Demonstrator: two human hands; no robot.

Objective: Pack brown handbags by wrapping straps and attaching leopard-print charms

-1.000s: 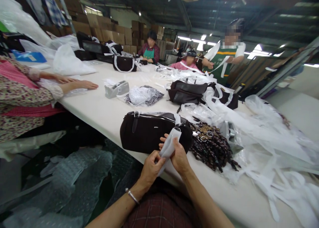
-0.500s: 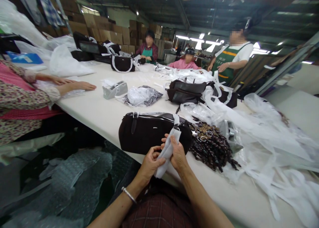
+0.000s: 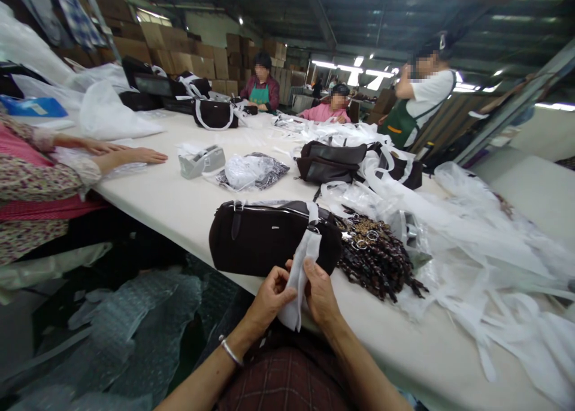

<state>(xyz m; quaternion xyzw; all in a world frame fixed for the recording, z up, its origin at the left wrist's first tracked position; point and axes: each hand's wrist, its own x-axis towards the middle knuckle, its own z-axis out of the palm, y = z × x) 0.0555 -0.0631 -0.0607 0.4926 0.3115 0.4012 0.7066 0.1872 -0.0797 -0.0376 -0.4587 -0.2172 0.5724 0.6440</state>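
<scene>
Left hand (image 3: 272, 298) and right hand (image 3: 321, 294) pinch the strip (image 3: 299, 274), their fingers (image 3: 287, 293) narrow, before the bag (image 3: 256, 238); it looks light, soft, best held by its edges, though some fingertips are hidden.

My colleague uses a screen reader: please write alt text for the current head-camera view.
A person's left hand and right hand hold a white strip in front of a dark handbag on a pale table. Beside the bag lies a heap of dark cords; farther back are a tape dispenser, more dark bags and co-workers.
</scene>
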